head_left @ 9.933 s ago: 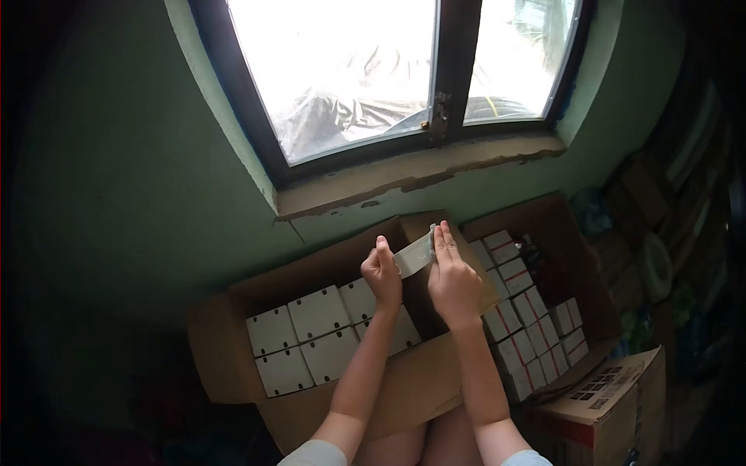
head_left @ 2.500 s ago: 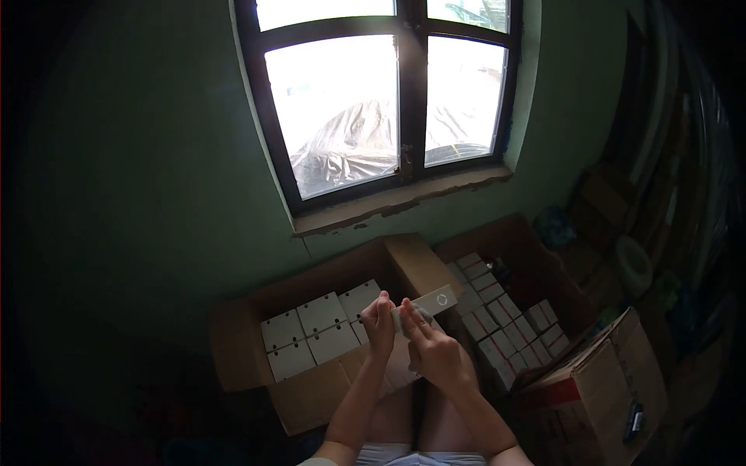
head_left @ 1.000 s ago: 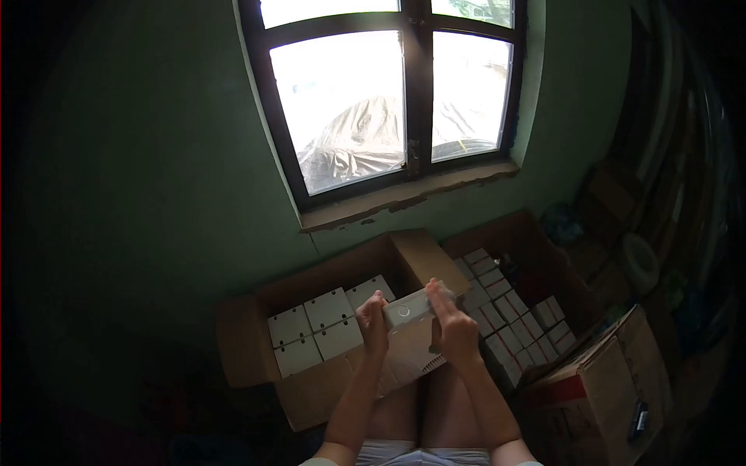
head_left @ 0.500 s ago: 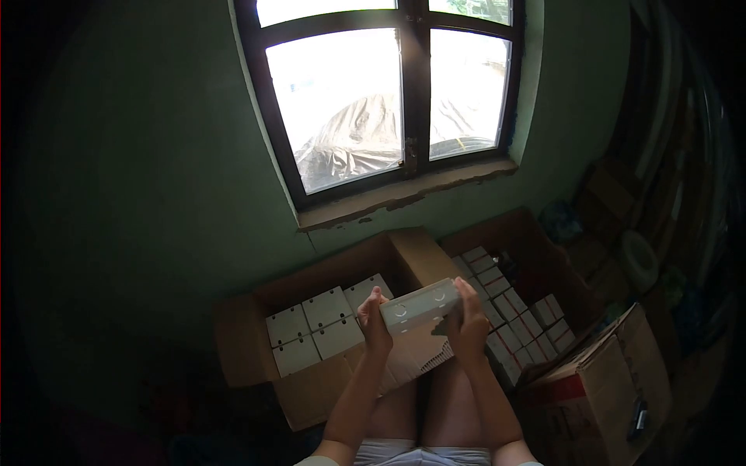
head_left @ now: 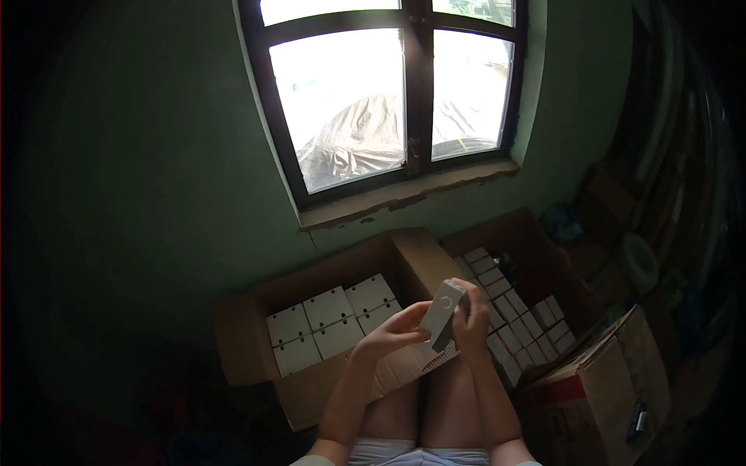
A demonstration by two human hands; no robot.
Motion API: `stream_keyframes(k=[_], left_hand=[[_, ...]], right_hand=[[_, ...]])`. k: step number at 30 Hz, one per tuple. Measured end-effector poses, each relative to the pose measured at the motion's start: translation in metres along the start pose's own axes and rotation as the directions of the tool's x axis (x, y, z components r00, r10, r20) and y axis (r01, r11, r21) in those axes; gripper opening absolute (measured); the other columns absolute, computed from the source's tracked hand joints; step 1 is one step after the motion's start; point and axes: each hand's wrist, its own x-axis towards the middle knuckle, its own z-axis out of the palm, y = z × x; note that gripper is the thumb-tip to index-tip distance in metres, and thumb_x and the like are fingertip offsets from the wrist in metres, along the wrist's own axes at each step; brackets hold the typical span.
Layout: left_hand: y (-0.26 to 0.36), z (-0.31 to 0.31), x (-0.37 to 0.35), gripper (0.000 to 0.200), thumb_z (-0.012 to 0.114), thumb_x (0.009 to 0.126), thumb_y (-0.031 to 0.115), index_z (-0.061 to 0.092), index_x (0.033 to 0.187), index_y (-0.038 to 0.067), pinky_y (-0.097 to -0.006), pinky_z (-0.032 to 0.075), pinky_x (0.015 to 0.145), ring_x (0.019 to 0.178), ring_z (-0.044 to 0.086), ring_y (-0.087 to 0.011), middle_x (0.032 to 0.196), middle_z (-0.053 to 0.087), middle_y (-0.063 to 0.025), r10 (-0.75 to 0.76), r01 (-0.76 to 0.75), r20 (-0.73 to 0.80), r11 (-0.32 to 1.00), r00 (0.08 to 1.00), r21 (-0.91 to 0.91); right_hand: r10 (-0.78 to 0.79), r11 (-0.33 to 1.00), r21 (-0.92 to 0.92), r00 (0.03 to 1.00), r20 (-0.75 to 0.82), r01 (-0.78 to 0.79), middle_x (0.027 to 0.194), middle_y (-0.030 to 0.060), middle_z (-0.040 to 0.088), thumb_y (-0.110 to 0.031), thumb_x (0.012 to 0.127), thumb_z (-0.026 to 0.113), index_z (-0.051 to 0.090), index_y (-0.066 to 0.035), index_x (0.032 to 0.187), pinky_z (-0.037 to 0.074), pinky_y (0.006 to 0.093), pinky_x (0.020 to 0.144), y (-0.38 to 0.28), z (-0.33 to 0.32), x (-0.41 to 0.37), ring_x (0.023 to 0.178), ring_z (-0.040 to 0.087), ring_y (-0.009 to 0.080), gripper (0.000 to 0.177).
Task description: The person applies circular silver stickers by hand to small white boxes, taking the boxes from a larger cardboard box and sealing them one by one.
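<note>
A small white box (head_left: 442, 311) is held up over my lap, tilted, with a round mark on the face toward me. My right hand (head_left: 472, 325) grips its right side, fingers over the upper end. My left hand (head_left: 396, 331) has its thumb and fingertips at the lower left edge of the box. Just beyond my left hand stands an open cardboard carton (head_left: 250, 371) with rows of white boxes (head_left: 326, 309) in it. Beneath my hands, the carton's near flap (head_left: 396, 377) lies across my knees.
A second open carton (head_left: 497, 233) at the right holds several small white boxes with red lines (head_left: 513, 326). In front of it stands a brown cardboard box (head_left: 606, 380) with a small dark object (head_left: 639, 419) on its side. A window (head_left: 412, 101) is set in the green wall.
The white box has turned from lying crosswise between both hands to a steep slant. My left hand has moved from its left end to its lower edge; my right hand stays at the right.
</note>
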Motion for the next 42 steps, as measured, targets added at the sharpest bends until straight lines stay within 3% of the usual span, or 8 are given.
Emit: stream_keyframes(k=[6,12,15,16,25,31,36,42], left_hand=[[-0.022,-0.012,0.005,0.022,0.056,0.093,0.009,0.064,0.112,0.003,-0.0230,0.047,0.077,0.089,0.058,-0.0063,0.099,0.064,0.0023,-0.049,0.079,-0.359,0.994,0.932,0.072],[-0.039,-0.001,0.004,0.047,0.052,0.104,0.038,0.043,0.063,0.017,-0.0239,0.027,0.051,0.058,0.035,-0.0022,0.063,0.041,0.0086,0.220,-0.205,-0.811,0.971,0.542,0.127],[-0.039,0.001,0.004,0.051,0.052,0.104,0.034,0.038,0.058,0.017,-0.0247,0.024,0.048,0.052,0.030,-0.0023,0.056,0.037,0.0087,0.268,-0.214,-0.904,0.955,0.332,0.204],[-0.040,-0.004,0.005,0.054,0.052,0.104,0.032,0.036,0.055,0.017,-0.0252,0.022,0.046,0.049,0.027,-0.0025,0.053,0.034,0.0086,0.262,-0.276,-0.912,0.945,0.315,0.176],[-0.041,0.003,0.012,0.054,0.051,0.102,0.030,0.033,0.053,0.016,-0.0263,0.024,0.045,0.045,0.027,-0.0042,0.050,0.035,0.0064,0.219,-0.260,-0.928,0.955,0.302,0.141],[-0.035,-0.003,0.010,0.052,0.050,0.101,0.030,0.034,0.054,0.016,-0.0265,0.023,0.045,0.044,0.028,-0.0047,0.049,0.034,0.0061,0.159,-0.341,-0.944,0.938,0.288,0.054],[-0.036,0.007,0.019,0.050,0.051,0.100,0.030,0.036,0.055,0.018,-0.0253,0.023,0.044,0.044,0.030,-0.0038,0.050,0.035,0.0076,0.104,-0.340,-0.934,0.940,0.341,-0.019],[-0.027,-0.002,0.006,0.051,0.051,0.100,0.029,0.034,0.054,0.017,-0.0258,0.021,0.044,0.044,0.027,-0.0043,0.048,0.033,0.0070,0.189,-0.360,-0.922,0.931,0.338,0.059]], right_hand=[[-0.187,0.965,-0.169,0.979,0.082,0.199,0.133,0.0157,0.063,0.007,0.080,0.051,0.063,-0.007,0.132,0.054,0.0411,0.094,-0.008,0.018,-0.026,0.114,0.065,0.0345,0.055],[-0.268,0.853,-0.332,0.883,0.385,0.403,0.138,0.0057,0.061,0.001,0.081,0.059,0.062,-0.014,0.137,0.061,0.0348,0.076,-0.030,0.042,-0.054,0.091,0.074,0.0273,0.058],[-0.183,0.836,-0.445,0.928,0.325,0.321,0.138,0.0067,0.061,0.000,0.082,0.059,0.062,-0.013,0.137,0.060,0.0361,0.077,-0.033,0.035,-0.051,0.095,0.073,0.0293,0.056],[-0.305,0.808,-0.458,0.928,0.212,0.370,0.144,0.0059,0.056,-0.005,0.084,0.056,0.056,-0.014,0.144,0.057,0.0321,0.061,-0.018,0.037,-0.048,0.070,0.071,0.0228,0.061],[-0.294,0.772,-0.467,0.893,0.340,0.431,0.143,0.0065,0.058,-0.006,0.083,0.060,0.055,-0.012,0.144,0.056,0.0344,0.056,-0.029,0.041,-0.048,0.061,0.069,0.0220,0.061],[-0.205,0.844,-0.451,0.952,0.226,0.289,0.145,0.0117,0.054,0.000,0.084,0.056,0.053,-0.009,0.144,0.061,0.0394,0.075,-0.030,0.030,-0.031,0.092,0.072,0.0340,0.061],[-0.338,0.714,-0.467,0.841,0.422,0.521,0.144,0.0067,0.057,-0.005,0.081,0.059,0.053,-0.010,0.144,0.056,0.0343,0.055,-0.038,0.032,-0.047,0.064,0.070,0.0243,0.064],[-0.224,0.805,-0.515,0.955,0.193,0.293,0.143,0.0132,0.056,-0.001,0.087,0.052,0.047,-0.010,0.149,0.059,0.0370,0.068,-0.017,0.026,-0.024,0.078,0.072,0.0321,0.062]])
